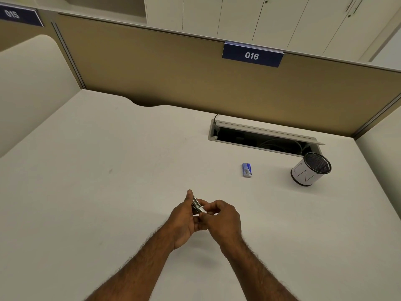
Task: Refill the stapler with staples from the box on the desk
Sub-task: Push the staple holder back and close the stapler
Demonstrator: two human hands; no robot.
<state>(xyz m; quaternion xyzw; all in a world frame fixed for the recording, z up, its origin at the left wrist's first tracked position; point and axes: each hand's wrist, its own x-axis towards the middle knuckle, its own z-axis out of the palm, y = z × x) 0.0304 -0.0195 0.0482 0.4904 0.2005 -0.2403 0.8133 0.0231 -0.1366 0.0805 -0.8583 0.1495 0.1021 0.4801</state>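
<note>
A small metal stapler (197, 205) is held above the desk (108, 181), low in the middle of the view. My left hand (184, 222) grips it from the left, thumb pointing up along its side. From the right, my right hand (223, 220) has its fingertips pinched on the stapler's near end. Most of the stapler is hidden by my fingers, so I cannot tell whether it is opened up. The small blue staple box (247, 169) lies flat on the desk, up and to the right of my hands, closed as far as I can see.
A mesh pen cup (310, 169) with a white paper wrap stands at the right. Behind it a cable hatch (264, 137) in the desk is open. A tan partition (173, 72) with a blue 016 label (252, 55) closes off the back.
</note>
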